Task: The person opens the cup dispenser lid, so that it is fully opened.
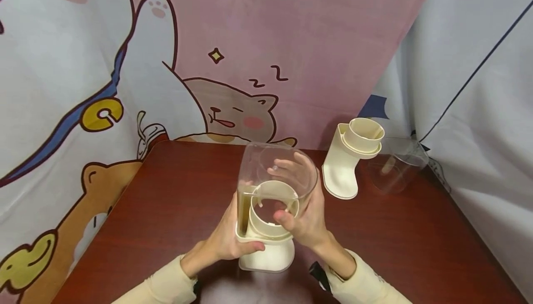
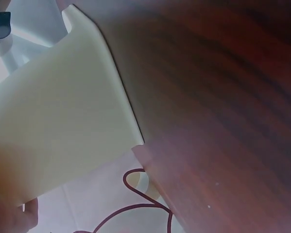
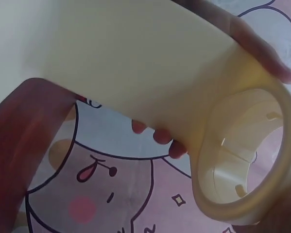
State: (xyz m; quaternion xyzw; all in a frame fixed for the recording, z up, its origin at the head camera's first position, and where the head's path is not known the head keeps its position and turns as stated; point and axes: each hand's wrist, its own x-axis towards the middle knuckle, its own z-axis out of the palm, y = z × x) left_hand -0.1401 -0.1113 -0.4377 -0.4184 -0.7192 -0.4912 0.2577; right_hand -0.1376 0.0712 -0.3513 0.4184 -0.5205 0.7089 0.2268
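A cream plastic stand (image 1: pixel 268 255) with a round collar is upright on the table near its front edge. Over the collar sits a clear plastic container (image 1: pixel 276 158), its walls surrounding it. My left hand (image 1: pixel 226 237) grips the stand's upper part from the left, thumb across the front. On the other side my right hand (image 1: pixel 310 223) holds the clear container, with fingers behind and thumb in front. The left wrist view shows the stand's broad side (image 2: pixel 62 111) close up. From below, the right wrist view shows the collar's opening (image 3: pixel 232 160) and left fingertips (image 3: pixel 162 136) under the stand's edge.
A second cream stand (image 1: pixel 343 170) of the same kind stands at the back right. Beside it is another clear container (image 1: pixel 395 170). The dark red-brown table (image 1: pixel 179 188) meets a cartoon-printed cloth (image 1: pixel 325 45) behind and at both sides.
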